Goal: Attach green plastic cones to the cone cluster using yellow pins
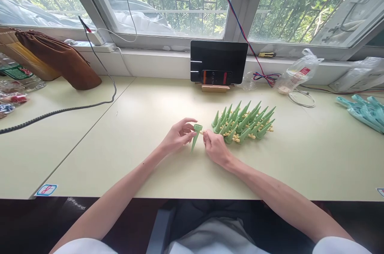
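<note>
Between the fingers of my left hand (pixel 179 136) is a green plastic watering spike (pixel 195 139), its wide round collar up and its point down. My right hand (pixel 216 146) pinches a small pale-yellow valve piece (pixel 202 133) at the side of the spike, just below the collar. Most of that piece is hidden by my fingers, so I cannot tell how far it sits in the spike. Close beyond my right hand, several like green spikes (pixel 243 122) stand in a tight group, points up, with yellow pieces showing among them.
A black tablet (pixel 220 56) leans at the back, a phone (pixel 216 78) before it on a small cardboard stand (pixel 214 88). Clear plastic bags (pixel 300 71) and teal plastic things (pixel 363 111) lie to the right. A black cable (pixel 75 108) crosses the left side near a brown pouch (pixel 66 62).
</note>
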`<state>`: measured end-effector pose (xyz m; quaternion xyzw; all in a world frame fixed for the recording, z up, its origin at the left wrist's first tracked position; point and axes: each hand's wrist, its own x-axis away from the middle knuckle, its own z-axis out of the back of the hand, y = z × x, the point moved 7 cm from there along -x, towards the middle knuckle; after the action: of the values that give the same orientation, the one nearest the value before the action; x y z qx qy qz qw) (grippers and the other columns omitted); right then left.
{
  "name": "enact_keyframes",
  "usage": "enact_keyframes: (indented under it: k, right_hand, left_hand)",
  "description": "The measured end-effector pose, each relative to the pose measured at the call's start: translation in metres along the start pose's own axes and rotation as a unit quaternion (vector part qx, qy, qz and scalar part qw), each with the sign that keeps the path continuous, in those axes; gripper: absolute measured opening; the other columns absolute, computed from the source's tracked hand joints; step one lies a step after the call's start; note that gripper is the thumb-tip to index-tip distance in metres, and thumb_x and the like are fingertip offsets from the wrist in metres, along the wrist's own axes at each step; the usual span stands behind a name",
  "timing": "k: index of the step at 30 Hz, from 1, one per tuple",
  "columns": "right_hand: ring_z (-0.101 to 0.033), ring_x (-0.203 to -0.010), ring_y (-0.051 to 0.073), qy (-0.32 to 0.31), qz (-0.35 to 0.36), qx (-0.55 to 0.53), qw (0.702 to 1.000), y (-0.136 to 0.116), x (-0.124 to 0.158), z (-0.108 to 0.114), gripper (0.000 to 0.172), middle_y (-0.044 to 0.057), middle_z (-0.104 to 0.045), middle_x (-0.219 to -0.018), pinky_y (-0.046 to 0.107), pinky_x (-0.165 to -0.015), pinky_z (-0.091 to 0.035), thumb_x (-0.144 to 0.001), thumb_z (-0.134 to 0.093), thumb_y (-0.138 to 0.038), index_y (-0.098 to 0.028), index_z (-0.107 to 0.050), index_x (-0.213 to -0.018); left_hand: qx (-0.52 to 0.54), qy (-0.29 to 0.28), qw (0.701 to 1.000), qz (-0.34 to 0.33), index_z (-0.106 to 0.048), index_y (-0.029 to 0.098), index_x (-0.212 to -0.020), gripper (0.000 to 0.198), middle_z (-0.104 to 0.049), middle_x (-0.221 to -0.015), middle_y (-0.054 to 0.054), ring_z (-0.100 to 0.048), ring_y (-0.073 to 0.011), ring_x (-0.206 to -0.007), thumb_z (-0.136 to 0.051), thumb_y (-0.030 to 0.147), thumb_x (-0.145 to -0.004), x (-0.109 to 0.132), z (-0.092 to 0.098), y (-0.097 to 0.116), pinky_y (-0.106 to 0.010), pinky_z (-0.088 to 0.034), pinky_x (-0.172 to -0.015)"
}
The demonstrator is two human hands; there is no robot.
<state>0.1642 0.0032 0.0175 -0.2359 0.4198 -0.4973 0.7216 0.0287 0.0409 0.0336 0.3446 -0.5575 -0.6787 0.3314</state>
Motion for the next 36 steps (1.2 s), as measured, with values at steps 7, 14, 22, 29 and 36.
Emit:
enact_keyframes:
  k: [7,14,22,29,36]
  right_hand:
    - [-0.044,-0.054,0.011,0.028,0.015,-0.032,0.999,-0.007,0.002,0.005,0.03,-0.002,-0.049,-0.064,0.025,-0.056,-0.036,-0.103,-0.032,-0.032,-0.022,-0.042,-0.076]
    - [-0.044,-0.055,0.011,0.068,0.065,-0.06,0.994,-0.018,0.005,0.012,0.027,-0.002,-0.048,-0.065,0.024,-0.057,-0.037,-0.102,-0.036,-0.028,-0.022,-0.042,-0.076]
    - [-0.05,-0.063,0.012,0.067,0.1,-0.046,0.992,-0.019,0.004,0.01,0.022,0.001,-0.056,-0.073,0.025,-0.061,-0.04,-0.102,-0.037,-0.026,-0.02,-0.052,-0.086]
    - [-0.052,-0.065,0.013,0.048,0.096,-0.048,0.993,-0.014,0.004,0.008,0.023,0.002,-0.057,-0.075,0.025,-0.061,-0.04,-0.101,-0.037,-0.026,-0.02,-0.054,-0.088]
    - [-0.043,-0.057,0.012,0.024,0.053,-0.067,0.996,-0.008,0.002,0.005,0.026,-0.002,-0.049,-0.065,0.025,-0.057,-0.035,-0.1,-0.039,-0.027,-0.02,-0.049,-0.077]
  left_hand:
    - [0.03,0.001,1.0,0.008,-0.057,0.017,-0.114,0.039,-0.062,-0.086,-0.004,-0.049,-0.0073,-0.054,-0.066,0.044,-0.087,-0.002,0.005,0.007,-0.022,-0.042,-0.05]
    - [0.044,-0.009,0.998,0.046,-0.056,0.012,-0.061,0.053,-0.052,-0.055,-0.001,-0.046,-0.0071,-0.045,-0.052,0.053,-0.093,-0.001,0.012,-0.004,-0.021,-0.031,-0.043]
    - [0.096,-0.129,0.983,0.084,-0.063,0.009,-0.075,0.051,-0.063,-0.07,-0.007,-0.048,-0.0067,-0.047,-0.049,0.054,-0.095,0.003,-0.005,-0.011,-0.02,-0.032,-0.043]
    - [0.106,-0.147,0.979,0.096,-0.063,0.01,-0.083,0.041,-0.063,-0.077,-0.007,-0.05,-0.0073,-0.052,-0.055,0.049,-0.093,0.004,-0.005,-0.013,-0.02,-0.034,-0.044]
    - [0.039,-0.131,0.986,0.09,-0.062,0.012,-0.089,0.032,-0.056,-0.07,-0.002,-0.05,-0.0089,-0.054,-0.059,0.043,-0.091,0.005,-0.004,-0.01,-0.021,-0.037,-0.048]
